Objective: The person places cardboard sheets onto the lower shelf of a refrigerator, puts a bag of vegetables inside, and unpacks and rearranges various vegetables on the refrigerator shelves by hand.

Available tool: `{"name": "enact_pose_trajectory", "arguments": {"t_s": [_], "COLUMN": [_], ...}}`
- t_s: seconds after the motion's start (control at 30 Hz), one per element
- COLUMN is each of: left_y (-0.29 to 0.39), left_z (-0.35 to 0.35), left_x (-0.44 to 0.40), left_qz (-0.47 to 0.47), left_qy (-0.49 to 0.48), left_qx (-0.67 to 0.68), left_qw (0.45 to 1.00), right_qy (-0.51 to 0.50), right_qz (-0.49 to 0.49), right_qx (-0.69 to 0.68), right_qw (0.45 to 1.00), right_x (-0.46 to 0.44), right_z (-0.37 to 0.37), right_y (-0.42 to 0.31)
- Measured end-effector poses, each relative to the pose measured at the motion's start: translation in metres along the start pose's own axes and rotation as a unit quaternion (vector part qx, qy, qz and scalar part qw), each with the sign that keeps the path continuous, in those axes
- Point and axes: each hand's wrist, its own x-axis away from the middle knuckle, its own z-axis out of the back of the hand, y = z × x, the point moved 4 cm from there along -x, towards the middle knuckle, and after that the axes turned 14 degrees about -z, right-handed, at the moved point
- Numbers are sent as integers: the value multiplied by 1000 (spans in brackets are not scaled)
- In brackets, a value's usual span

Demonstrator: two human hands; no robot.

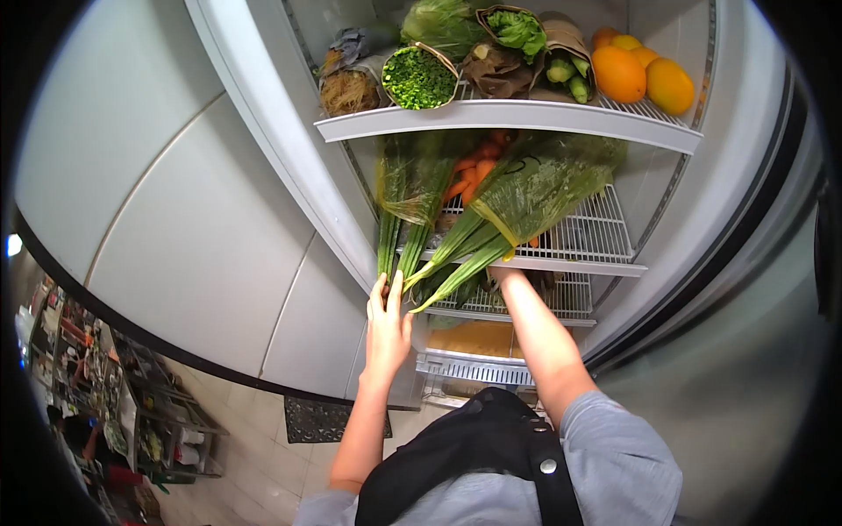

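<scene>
Long green onions [388, 241] hang over the front of the middle fridge shelf, partly wrapped in clear plastic. My left hand [386, 320] is at their lower ends, fingers stretched upward against the stalks and the thumb apart. A second bunch of green onions [460, 254] slants out of a yellow-edged plastic bag [548, 188] to the right. My right hand [504, 274] reaches in below that bag at the shelf's front edge; its fingers are hidden. Carrots [474, 171] lie behind the bags.
On the top shelf [509, 116] are chopped greens [419, 77], paper-wrapped vegetables [498, 70] and several orange fruits [619, 74]. Dark green vegetables [456, 294] lie on the lower rack. The fridge's open door [184, 228] stands at left; a floor mat [324, 421] lies below.
</scene>
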Motion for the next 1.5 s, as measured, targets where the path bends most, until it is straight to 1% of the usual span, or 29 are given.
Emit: {"name": "enact_pose_trajectory", "arguments": {"t_s": [0.03, 0.1, 0.2, 0.27, 0.3, 0.33, 0.37, 0.47, 0.53, 0.57, 0.6, 0.67, 0.7, 0.73, 0.77, 0.8, 0.83, 0.87, 0.93, 0.97, 1.0, 1.07, 1.13, 1.2, 1.27, 1.33, 1.4, 1.43, 1.5], "left_y": [-1, -3, 0, 4, 4, 4, 6, 11, 16, 23, 29, 41, 35, 28, 26, 24, 20, 17, 26, 31, 40, 58, 57, 65, 66, 58, 44, 39, 32], "left_z": [-1, -4, -4, -1, 1, 2, 6, 15, 16, 17, 17, 15, 10, 1, -3, -4, -2, -3, 2, 1, 2, 10, 3, 4, 7, 7, 4, 4, -3], "left_x": [2, 5, 5, 3, 4, 5, 6, 7, -1, -10, -19, -38, -41, -45, -48, -51, -55, -57, -55, -51, -49, -39, -31, -22, -15, -6, 1, 6, 8], "left_qz": [-11, -22, -31, -44, -43, -40, -34, -38, -61, -83, -108, -123, -118, -114, -128, -142, -120, -97, -49, -46, -53, -102, -128, -159, -197, -147, -163, -106, -54], "left_qy": [6, 14, 19, 28, 20, 17, 26, 47, 80, 80, 79, 60, 37, 15, 27, 40, 37, 51, 59, 67, 64, 65, 43, 11, -4, -51, -48, -40, -45], "left_qx": [-14, -26, -40, -40, -43, -47, -43, -26, -30, -24, -20, -76, -83, -86, -93, -98, -48, 0, 111, 126, 134, 99, 135, 216, 240, 347, 461, 500, 521], "left_qw": [1000, 999, 999, 998, 998, 998, 998, 998, 994, 993, 991, 988, 989, 990, 987, 984, 991, 994, 991, 989, 988, 988, 982, 963, 951, 925, 871, 858, 850], "right_qy": [43, 91, 146, 202, 220, 263, 290, 400, 389, 348, 326, 94, 17, -89, -191, -285, -362, -374, -279, -263, -207, -133, -45, 54, 113, 127, 125, 117, 119], "right_qz": [16, 49, 121, 120, 65, -7, 24, 58, -35, -23, 6, -208, -242, -226, -142, -170, -171, -172, -180, -147, -173, -186, -163, -53, -13, -1, -5, -16, -38], "right_qx": [146, 356, 515, 524, 449, 411, 326, 436, 471, 525, 643, 666, 621, 592, 471, 342, 198, 151, 25, 8, -98, -170, -202, -235, -214, -227, -181, -182, -170], "right_qw": [988, 929, 836, 819, 864, 873, 899, 804, 791, 776, 693, 710, 745, 769, 849, 879, 894, 899, 943, 954, 958, 959, 965, 969, 970, 966, 976, 976, 978], "right_x": [-5, -6, 9, 35, 64, 92, 111, 121, 95, 84, 89, 105, 130, 162, 192, 214, 221, 234, 241, 233, 222, 236, 236, 223, 225, 229, 245, 255, 283], "right_z": [10, 24, 41, 67, 82, 102, 122, 177, 216, 230, 225, 198, 174, 135, 103, 76, 55, 31, -12, -28, -37, -56, -67, -66, -63, -62, -54, -49, -36], "right_y": [-6, -9, -3, -1, -20, -23, -23, -17, 10, 23, 20, -11, -32, -69, -89, -97, -86, -100, -111, -110, -94, -116, -122, -113, -113, -113, -122, -128, -138]}}
